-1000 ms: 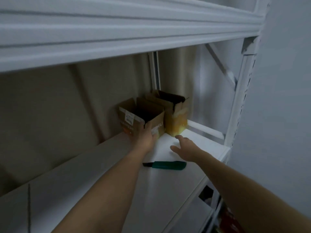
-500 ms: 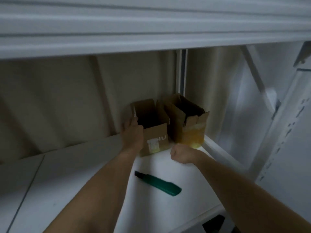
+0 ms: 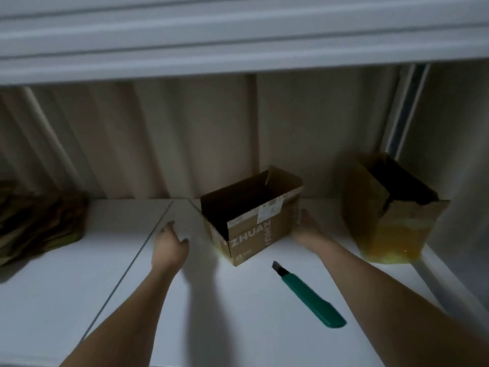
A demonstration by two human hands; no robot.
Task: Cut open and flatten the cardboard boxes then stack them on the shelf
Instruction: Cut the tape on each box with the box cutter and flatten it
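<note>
Storage room or stockroom. White metal rack shelving with a perforated upright at the rear right corner and another shelf deck overhead. Corrugated panel wall behind. Opened cardboard boxes along the rear edge, flattened cardboard pile at the left edge.

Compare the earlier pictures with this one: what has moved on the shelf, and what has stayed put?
The printed box now stands apart from the yellow-stained box, drawn leftward and forward. The left hand has let go and hovers open beside it; the right hand now touches its right side. The green knife still lies untouched on the shelf.
</note>
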